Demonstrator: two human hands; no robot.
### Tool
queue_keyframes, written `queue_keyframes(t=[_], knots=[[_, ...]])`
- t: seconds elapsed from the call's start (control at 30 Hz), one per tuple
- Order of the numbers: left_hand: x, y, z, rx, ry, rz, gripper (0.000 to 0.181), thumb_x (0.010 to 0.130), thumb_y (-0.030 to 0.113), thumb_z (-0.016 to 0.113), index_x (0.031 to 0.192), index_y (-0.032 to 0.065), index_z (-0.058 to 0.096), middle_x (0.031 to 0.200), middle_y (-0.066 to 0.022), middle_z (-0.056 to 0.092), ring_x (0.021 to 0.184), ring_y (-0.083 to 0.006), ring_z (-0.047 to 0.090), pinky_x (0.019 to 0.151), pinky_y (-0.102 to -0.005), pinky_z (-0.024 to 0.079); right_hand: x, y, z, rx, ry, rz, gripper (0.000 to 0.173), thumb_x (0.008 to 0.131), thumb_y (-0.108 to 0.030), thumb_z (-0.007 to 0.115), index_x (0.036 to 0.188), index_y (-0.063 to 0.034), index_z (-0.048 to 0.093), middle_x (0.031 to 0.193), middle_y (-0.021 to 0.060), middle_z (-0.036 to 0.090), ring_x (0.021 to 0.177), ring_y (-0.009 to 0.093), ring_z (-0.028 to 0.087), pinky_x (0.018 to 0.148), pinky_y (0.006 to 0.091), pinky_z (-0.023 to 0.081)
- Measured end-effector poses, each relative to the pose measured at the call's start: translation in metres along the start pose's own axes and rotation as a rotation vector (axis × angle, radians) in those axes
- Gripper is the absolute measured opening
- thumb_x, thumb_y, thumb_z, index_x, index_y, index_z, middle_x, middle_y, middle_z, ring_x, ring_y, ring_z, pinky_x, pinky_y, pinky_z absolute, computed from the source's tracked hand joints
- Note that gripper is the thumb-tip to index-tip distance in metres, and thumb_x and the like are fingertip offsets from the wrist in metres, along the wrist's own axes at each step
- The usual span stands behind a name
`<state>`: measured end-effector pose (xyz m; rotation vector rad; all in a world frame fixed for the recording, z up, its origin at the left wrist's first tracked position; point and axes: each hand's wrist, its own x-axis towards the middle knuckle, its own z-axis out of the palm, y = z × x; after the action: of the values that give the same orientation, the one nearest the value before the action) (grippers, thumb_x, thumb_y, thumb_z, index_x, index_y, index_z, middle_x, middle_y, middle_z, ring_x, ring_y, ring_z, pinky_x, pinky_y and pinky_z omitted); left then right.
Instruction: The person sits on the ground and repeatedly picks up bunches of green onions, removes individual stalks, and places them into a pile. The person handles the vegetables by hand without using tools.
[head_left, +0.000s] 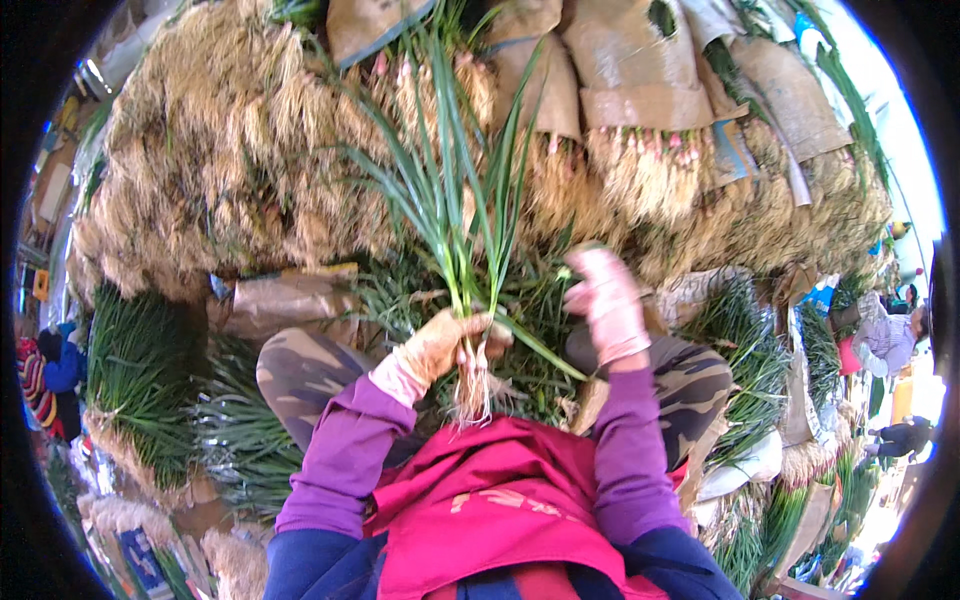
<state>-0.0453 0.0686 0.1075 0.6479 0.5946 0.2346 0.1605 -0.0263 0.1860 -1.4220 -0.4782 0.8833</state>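
Observation:
My left hand (435, 349), in a soiled pale glove, grips a small bunch of green onions (459, 277) just above the roots. Their long leaves fan out away from me, and the stringy white roots (472, 386) hang toward my apron. One leaf (544, 351) bends off to the right, below my right hand. That right hand (611, 307), in a pink glove, is raised to the right of the bunch, apart from it. Its fingers are partly spread and blurred, with nothing visibly held. Loose green leaves (525, 375) lie heaped between my knees.
A high pile of root-out onion bundles (247, 150) runs across the front, partly under brown paper sacks (637, 60). More green onions (139, 382) lie at left and others (742, 360) at right. People (889, 337) are at the far right and far left.

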Motion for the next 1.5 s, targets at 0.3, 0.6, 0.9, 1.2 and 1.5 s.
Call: queue_keyframes(t=[0.3, 0.6, 0.9, 1.2, 1.5], knots=[[-0.089, 0.113, 0.021, 0.094, 0.083, 0.220, 0.030, 0.091, 0.023, 0.053, 0.113, 0.0027, 0.052, 0.054, 0.0083, 0.039, 0.037, -0.0023, 0.032, 0.032, -0.0181, 0.031, 0.028, 0.055, -0.040, 0.050, 0.000, 0.004, 0.019, 0.090, -0.022, 0.054, 0.090, -0.0052, 0.062, 0.063, -0.0014, 0.055, 0.045, 0.003, 0.040, 0.039, 0.0194, 0.031], [-0.062, 0.166, 0.030, -0.095, 0.061, 0.519, 0.039, 0.089, 0.026, 0.057, 0.119, 0.0018, 0.051, 0.054, 0.0070, 0.034, 0.040, -0.0054, 0.036, 0.037, -0.0215, 0.035, 0.111, -0.057, 0.077, -0.751, -0.125, -0.557, 0.068, 0.086, -0.035, 0.054, 0.135, 0.0052, 0.030, 0.137, 0.0224, 0.038, 0.128, 0.032, 0.037, 0.107, 0.0338, 0.026], [-0.022, 0.149, 0.003, -0.193, -0.034, 0.273, 0.030, 0.093, 0.027, 0.050, 0.114, 0.0052, 0.054, 0.056, 0.0055, 0.033, 0.043, -0.0095, 0.038, 0.041, -0.0269, 0.037, 0.217, -0.094, 0.198, -1.125, -0.119, -0.344, 0.060, 0.088, -0.017, 0.053, 0.141, -0.0133, 0.024, 0.133, 0.0246, 0.040, 0.109, 0.033, 0.053, 0.091, 0.0350, 0.046], [-0.040, 0.143, -0.021, -0.160, 0.026, 0.281, 0.029, 0.094, 0.023, 0.049, 0.112, 0.0014, 0.055, 0.054, 0.0044, 0.036, 0.040, -0.0100, 0.040, 0.038, -0.0275, 0.039, 0.206, -0.138, 0.071, -0.071, -0.276, -0.375, 0.033, 0.096, -0.026, 0.041, 0.117, -0.0050, 0.057, 0.117, 0.0085, 0.058, 0.098, 0.016, 0.057, 0.085, 0.0258, 0.046], [-0.034, 0.137, -0.018, -0.143, 0.046, 0.380, 0.028, 0.093, 0.022, 0.050, 0.109, 0.0001, 0.056, 0.054, 0.0038, 0.038, 0.039, -0.0090, 0.040, 0.036, -0.0259, 0.041, 0.161, -0.091, 0.061, -1.292, -0.157, -0.520, 0.088, 0.071, -0.010, 0.071, 0.143, -0.0155, 0.021, 0.143, 0.0154, 0.030, 0.129, 0.030, 0.035, 0.104, 0.0356, 0.034]])
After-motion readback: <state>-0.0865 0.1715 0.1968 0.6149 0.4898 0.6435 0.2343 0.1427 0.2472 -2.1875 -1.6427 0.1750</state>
